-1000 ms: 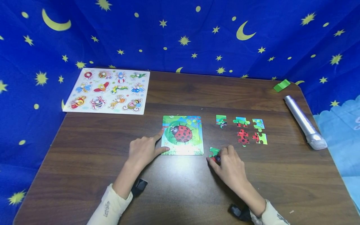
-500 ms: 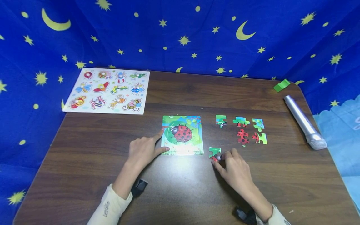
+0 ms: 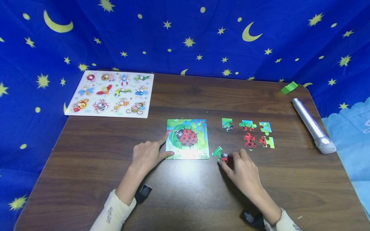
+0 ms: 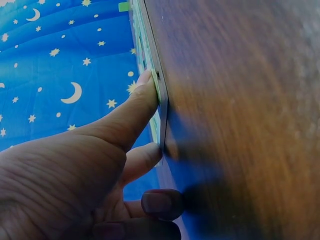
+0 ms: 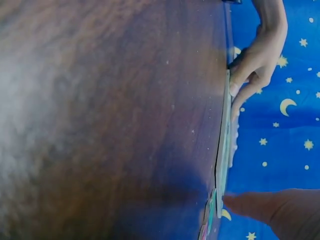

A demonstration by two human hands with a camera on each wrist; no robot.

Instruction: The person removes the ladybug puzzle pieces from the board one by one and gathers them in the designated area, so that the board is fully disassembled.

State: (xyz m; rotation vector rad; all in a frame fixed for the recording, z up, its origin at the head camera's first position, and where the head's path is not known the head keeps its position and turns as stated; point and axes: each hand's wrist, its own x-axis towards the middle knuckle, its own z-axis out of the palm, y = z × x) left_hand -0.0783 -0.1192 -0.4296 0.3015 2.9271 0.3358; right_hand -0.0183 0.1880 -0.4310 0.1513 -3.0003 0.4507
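A square ladybug puzzle board lies flat at the middle of the table. My left hand rests at its left side, index finger and thumb stretched out and pressing on its edge; the left wrist view shows this thumb and finger on the board's rim, other fingers bent below. My right hand pinches a green, black and red jigsaw piece between thumb and index finger, right of the board's lower corner. The piece sits turned at an angle. In the right wrist view only one finger shows clearly.
Several jigsaw pieces lie to the right of the board. A white insect peg puzzle is at the back left. A silver microphone and a green block stay near the right edge. A blue starry cloth hangs behind.
My right hand first moves slightly right, uncovering more of the piece, which then turns and shifts up and left. The left hand and the board stay put.
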